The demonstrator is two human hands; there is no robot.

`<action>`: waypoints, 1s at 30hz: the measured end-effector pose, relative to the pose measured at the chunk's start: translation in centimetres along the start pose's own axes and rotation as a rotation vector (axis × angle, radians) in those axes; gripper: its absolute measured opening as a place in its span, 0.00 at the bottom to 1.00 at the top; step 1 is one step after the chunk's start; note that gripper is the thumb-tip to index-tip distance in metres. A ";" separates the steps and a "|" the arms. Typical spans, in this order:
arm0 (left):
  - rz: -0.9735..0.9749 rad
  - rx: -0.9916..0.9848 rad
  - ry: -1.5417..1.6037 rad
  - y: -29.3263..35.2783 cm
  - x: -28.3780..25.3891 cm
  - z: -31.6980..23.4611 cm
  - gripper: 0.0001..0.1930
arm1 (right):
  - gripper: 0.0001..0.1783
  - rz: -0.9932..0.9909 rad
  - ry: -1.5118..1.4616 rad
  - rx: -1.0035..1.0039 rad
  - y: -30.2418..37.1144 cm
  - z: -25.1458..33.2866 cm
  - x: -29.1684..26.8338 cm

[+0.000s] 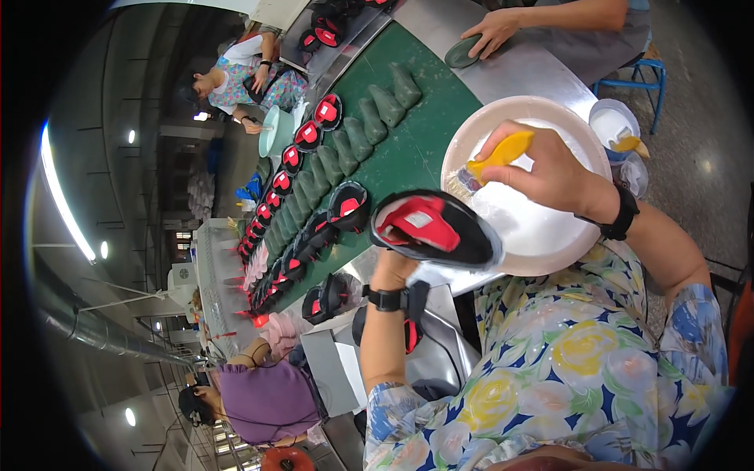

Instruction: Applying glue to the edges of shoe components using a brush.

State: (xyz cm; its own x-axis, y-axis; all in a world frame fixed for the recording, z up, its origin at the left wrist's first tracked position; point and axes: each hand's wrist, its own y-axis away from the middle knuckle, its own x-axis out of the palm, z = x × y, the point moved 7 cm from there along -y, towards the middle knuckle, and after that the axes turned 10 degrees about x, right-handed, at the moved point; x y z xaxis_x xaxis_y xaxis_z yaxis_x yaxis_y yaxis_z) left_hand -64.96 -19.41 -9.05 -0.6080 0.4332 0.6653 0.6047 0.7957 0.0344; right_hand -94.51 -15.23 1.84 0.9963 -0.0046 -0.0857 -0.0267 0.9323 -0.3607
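My right hand (550, 169) grips a yellow-handled brush (504, 154), its bristles down at the left rim of a wide pale basin (454, 149) of white liquid. My left hand (395, 265) holds a black shoe upper (471, 235) with a red lining and a small white label, close to the basin's lower left side. Most of my left hand's fingers are hidden under the upper. Beside the upper, a green conveyor belt (428, 78) carries rows of similar black-and-red uppers (328, 112) and grey-green sole pieces (345, 153).
A small tub of white liquid (611, 122) with a yellow-handled brush stands right of the basin. Across the belt, a co-worker's hand (495, 33) holds a dark green sole (463, 52). Other people work at the left. A blue stool (660, 78) stands upper right.
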 end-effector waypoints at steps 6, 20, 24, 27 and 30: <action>0.108 0.016 -0.703 -0.6 6.0 6.2 0.24 | 0.11 0.162 -0.015 -0.441 0.8 4.4 3.6; -0.154 0.011 0.162 0.0 5.2 4.5 0.24 | 0.11 0.415 0.344 0.083 -0.8 -0.5 2.6; -0.134 0.109 -0.085 0.1 4.0 2.6 0.27 | 0.10 0.200 0.212 -0.056 -0.8 0.8 1.3; -0.114 0.189 -0.326 1.0 3.9 1.9 0.27 | 0.10 0.165 0.186 -0.249 -0.5 2.4 2.6; -0.110 0.286 -0.569 1.4 3.2 1.5 0.28 | 0.11 0.285 0.332 -0.276 -0.3 2.0 3.4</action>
State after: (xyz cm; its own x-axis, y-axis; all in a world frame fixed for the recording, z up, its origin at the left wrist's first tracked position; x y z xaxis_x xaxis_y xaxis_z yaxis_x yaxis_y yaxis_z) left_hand -66.80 -16.33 -7.98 -0.8840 0.4368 0.1668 0.4100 0.8956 -0.1724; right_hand -90.99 -14.79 3.52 0.8681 0.0791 -0.4901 -0.3582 0.7833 -0.5081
